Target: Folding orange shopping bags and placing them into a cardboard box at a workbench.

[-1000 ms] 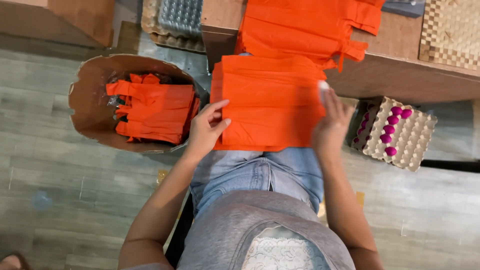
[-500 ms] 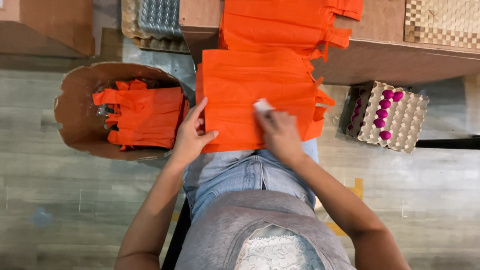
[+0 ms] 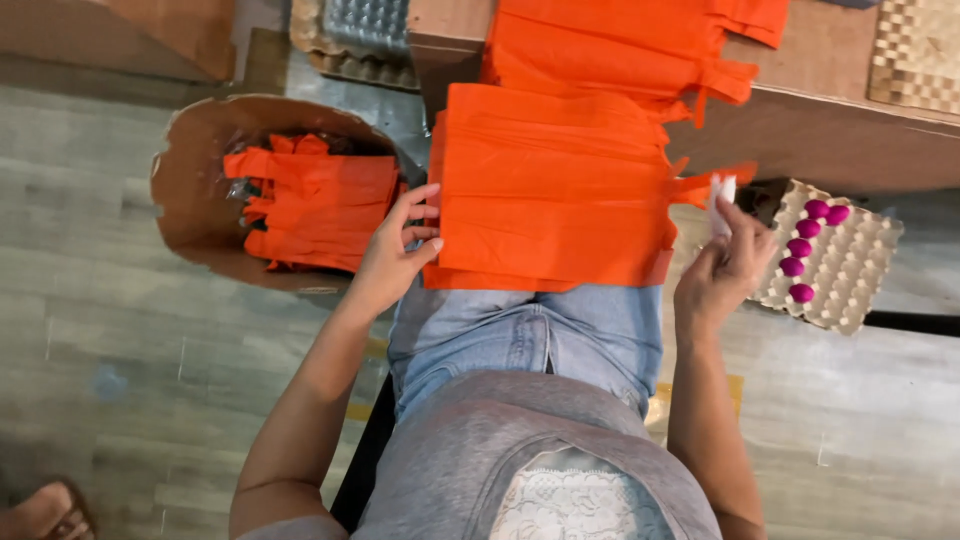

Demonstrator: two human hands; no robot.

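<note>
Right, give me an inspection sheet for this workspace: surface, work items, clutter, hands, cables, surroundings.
Surface: brown table edge ahead; work sits on the lap.
Work items: folded orange bag on the lap; more orange bags on the table; orange stack in a cardboard box.
Clutter: egg tray with magenta eggs.
Hands: left hand touches the bag's edge; right hand pinches a small white piece.
Cables: nothing seen.
Surroundings: grey wood-look floor; empty trays.

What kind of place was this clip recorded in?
Probably a small craft or packing workshop, maybe in a home. Folded orange bags lie across the seated person's lap, more fill a cardboard box on the floor, and an egg tray holds magenta balls.
</note>
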